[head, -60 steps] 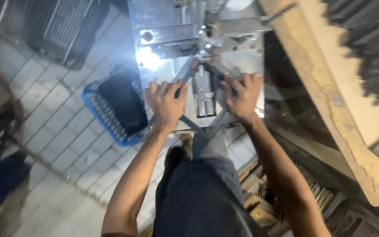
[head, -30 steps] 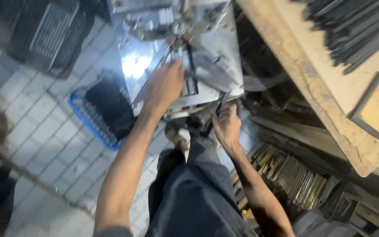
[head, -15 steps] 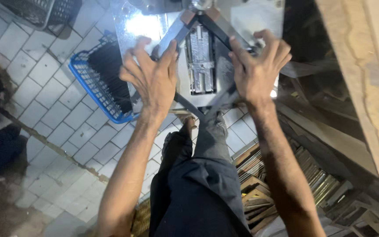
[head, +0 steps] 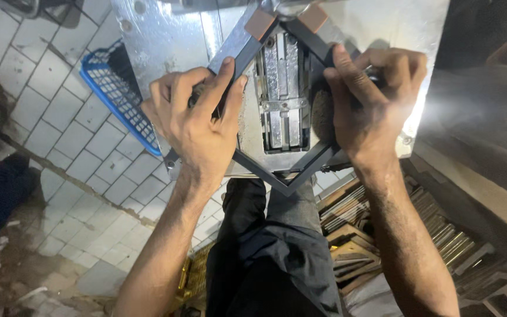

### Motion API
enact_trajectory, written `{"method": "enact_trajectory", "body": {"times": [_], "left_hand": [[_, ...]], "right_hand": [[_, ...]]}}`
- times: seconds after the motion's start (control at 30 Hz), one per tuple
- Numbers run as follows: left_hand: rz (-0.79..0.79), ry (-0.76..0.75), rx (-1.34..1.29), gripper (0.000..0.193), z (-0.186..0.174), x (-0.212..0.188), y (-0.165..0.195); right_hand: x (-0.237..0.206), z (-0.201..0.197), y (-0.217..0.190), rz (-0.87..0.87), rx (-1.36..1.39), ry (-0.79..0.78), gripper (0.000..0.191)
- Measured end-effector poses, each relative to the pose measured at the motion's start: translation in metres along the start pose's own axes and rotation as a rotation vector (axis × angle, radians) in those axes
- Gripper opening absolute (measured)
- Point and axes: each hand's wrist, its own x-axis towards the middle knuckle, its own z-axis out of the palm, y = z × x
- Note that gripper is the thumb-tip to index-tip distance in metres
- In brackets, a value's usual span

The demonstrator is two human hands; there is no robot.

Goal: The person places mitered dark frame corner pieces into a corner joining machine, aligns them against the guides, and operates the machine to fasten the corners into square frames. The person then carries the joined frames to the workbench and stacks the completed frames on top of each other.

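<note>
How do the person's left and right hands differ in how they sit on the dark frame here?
The left hand lies over the frame's left side, its thumb stretched up along the strip, while the right hand curls around the right side, its fingers bent into a loose fist. The left hand sits lower on the metal machine table; the right hand sits higher, nearer the table's right edge. Both grip the same diamond-set frame.

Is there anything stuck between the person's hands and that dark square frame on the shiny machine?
Nothing visible. The left hand presses straight on the left side of the dark frame, and the right hand grips its right side. The frame lies flat on the metal machine table, its top corner under the machine head.
</note>
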Motion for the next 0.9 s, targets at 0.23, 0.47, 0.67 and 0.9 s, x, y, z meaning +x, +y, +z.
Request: {"method": "enact_trajectory", "body": {"times": [0.23,0.47,0.67,0.9], "left_hand": [[-0.001,0.029,-0.026,0.029,0.001,-0.002,0.0],[-0.029,0.049,-0.082,0.026,0.005,0.002,-0.001],[0.011,0.115,-0.074,0.024,-0.001,0.014,0.005],[0.012,0.119,-0.068,0.023,0.001,0.014,0.008]], "right_hand": [[0.007,-0.002,-0.003,-0.076,-0.035,0.037,0.029],[0.002,0.005,-0.003,0.032,-0.075,0.035,0.018],[0.022,-0.004,-0.018,0.044,-0.023,0.115,0.025],[0.028,-0.01,-0.016,0.067,-0.058,0.101,0.032]]}}
